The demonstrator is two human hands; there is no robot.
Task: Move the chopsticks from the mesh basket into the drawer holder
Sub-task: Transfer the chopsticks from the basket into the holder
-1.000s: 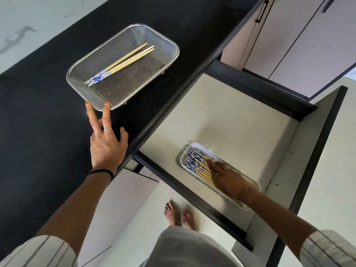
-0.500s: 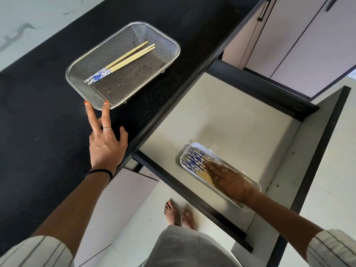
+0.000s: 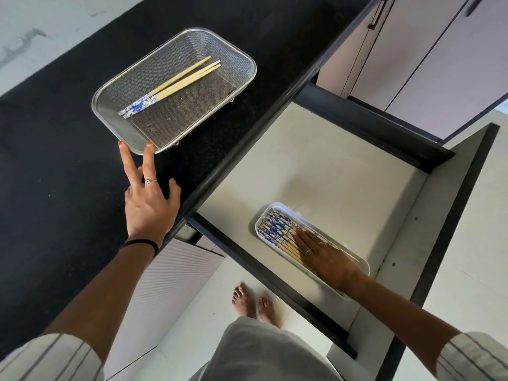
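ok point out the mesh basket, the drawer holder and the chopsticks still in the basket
mesh basket [image 3: 248, 64]: head view, bare right rim
drawer holder [image 3: 277, 206]: head view, white far rim
chopsticks [image 3: 176, 85]: head view, middle of the wooden shafts

The person is wearing pale sleeves with thin grey stripes, pushed up past the elbows, and a plain light-grey garment below. The left hand [image 3: 149, 207] is showing orange-painted nails, a small silver ring and a thin black wristband — the right hand [image 3: 325, 257] is wearing two slim rings. The feet are bare, toenails painted orange.
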